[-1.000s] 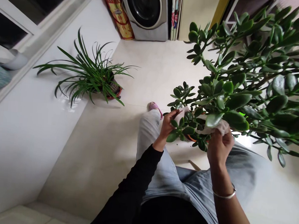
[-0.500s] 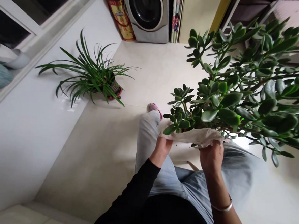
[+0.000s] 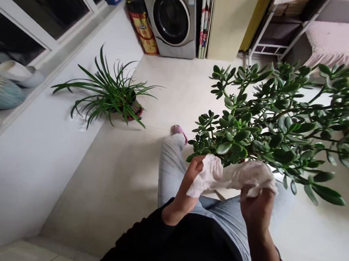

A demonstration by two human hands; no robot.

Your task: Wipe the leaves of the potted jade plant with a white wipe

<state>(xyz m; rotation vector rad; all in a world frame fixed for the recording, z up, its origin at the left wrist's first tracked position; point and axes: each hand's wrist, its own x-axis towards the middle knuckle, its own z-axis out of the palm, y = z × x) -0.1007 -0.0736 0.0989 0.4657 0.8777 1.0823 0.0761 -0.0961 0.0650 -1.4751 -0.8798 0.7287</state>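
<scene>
A crumpled white cloth is stretched between both hands in front of my lap. My left hand pinches its left end, fingers closed on it. My right hand grips the right end from below, a silver bangle on that wrist. Just beyond the cloth stands a large jade plant with thick green leaves; its lowest leaves hang right above the cloth. The plant's pot is hidden behind the cloth and leaves.
A spider plant in a red pot stands by the white wall on the left. A washing machine is at the back, a metal rack to its right. My leg and pink slipper stretch over the pale tiled floor.
Both hands have drawn the cloth back from among the jade plant's leaves toward my lap and bunched it. The view has tilted up, showing more of the room's far end.
</scene>
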